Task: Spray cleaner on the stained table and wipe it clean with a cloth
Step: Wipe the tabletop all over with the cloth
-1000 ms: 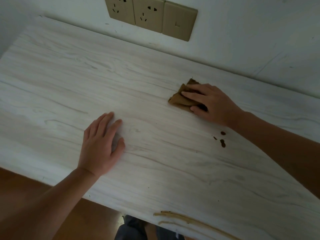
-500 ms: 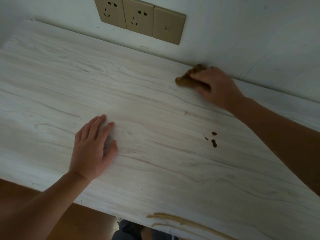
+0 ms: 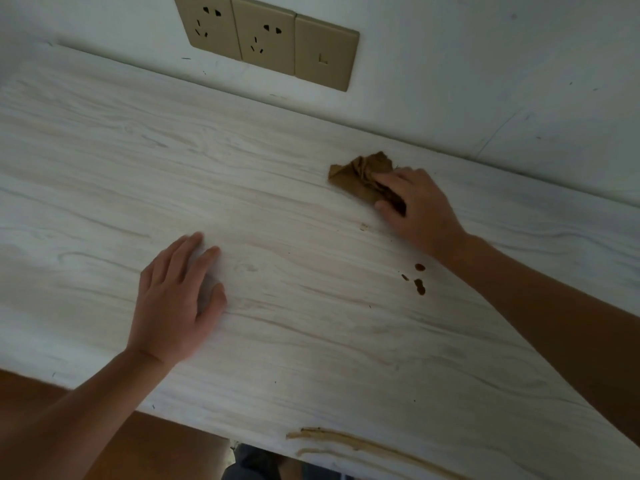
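Note:
A pale wood-grain table [image 3: 104,174] fills the view. My right hand [image 3: 419,206] presses a crumpled brown cloth [image 3: 356,174] flat on the table at the back right, close to the wall. Three small dark brown stains [image 3: 417,280] sit on the table just nearer than that hand, beside my right forearm. A faint pale smear [image 3: 363,226] lies by my right thumb. My left hand [image 3: 176,299] rests palm down on the table, fingers apart, left of centre. No spray bottle is in view.
A white wall [image 3: 485,64] rises right behind the table, with a tan socket panel [image 3: 266,39] on it. The table's near edge [image 3: 346,445] is chipped, with bare wood showing. Brown floor lies below at the left.
My right hand has slid the cloth from against the wall back toward me and slightly left. My left hand has stayed flat in place.

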Action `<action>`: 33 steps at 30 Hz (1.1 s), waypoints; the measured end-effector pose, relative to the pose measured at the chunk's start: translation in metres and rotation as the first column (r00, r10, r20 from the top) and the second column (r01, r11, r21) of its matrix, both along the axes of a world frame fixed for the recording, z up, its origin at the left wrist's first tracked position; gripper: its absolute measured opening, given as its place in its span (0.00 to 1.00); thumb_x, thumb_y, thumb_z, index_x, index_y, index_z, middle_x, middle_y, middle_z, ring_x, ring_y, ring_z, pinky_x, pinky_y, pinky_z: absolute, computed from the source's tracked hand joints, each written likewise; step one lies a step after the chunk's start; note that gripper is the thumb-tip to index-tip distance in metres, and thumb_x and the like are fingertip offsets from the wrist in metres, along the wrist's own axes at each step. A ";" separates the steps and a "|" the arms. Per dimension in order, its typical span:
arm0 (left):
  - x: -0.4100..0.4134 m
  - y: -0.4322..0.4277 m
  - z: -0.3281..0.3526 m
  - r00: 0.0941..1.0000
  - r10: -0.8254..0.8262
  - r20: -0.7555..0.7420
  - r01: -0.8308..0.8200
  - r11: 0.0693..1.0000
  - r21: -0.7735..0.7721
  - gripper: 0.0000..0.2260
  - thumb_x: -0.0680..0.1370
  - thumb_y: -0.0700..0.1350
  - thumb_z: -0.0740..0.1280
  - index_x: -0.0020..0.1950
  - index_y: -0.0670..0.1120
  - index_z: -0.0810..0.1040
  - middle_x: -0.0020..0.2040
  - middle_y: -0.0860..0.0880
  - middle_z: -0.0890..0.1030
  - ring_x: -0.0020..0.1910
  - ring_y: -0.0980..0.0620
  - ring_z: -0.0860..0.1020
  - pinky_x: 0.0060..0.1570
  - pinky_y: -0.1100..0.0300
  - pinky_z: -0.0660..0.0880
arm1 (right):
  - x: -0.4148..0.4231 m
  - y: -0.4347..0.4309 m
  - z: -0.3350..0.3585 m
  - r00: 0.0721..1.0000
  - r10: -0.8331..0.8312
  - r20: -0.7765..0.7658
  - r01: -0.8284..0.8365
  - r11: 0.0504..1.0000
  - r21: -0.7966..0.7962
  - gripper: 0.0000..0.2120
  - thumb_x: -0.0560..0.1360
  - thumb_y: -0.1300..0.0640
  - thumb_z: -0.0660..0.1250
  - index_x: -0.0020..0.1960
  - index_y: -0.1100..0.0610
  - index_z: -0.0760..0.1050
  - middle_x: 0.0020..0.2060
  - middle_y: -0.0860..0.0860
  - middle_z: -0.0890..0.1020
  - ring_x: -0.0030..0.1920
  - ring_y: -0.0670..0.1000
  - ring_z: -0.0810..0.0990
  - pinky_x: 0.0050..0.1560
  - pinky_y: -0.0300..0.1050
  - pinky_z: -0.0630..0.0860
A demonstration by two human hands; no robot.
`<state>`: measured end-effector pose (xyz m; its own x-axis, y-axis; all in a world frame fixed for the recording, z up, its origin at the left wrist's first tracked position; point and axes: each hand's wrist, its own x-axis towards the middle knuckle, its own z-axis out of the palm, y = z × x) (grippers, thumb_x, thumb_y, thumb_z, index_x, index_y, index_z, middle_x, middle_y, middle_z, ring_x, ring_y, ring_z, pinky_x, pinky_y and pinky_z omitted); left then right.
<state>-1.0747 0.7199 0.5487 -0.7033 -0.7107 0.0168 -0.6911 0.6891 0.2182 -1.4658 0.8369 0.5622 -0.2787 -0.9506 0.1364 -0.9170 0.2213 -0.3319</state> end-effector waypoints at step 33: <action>0.000 0.000 0.000 1.000 0.000 -0.013 0.000 1.000 -0.004 0.27 0.78 0.56 0.57 0.74 0.44 0.72 0.77 0.42 0.68 0.78 0.40 0.65 0.73 0.42 0.64 | -0.003 -0.031 -0.002 0.999 -0.041 -0.005 0.041 0.999 -0.003 0.25 0.79 0.49 0.63 0.74 0.51 0.68 0.58 0.52 0.75 0.51 0.53 0.77 0.46 0.44 0.74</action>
<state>-1.0750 0.7200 0.5482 -0.7028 -0.7108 0.0287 -0.6884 0.6897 0.2245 -1.4692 0.8059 0.5600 -0.3166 -0.9381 0.1402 -0.9088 0.2577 -0.3282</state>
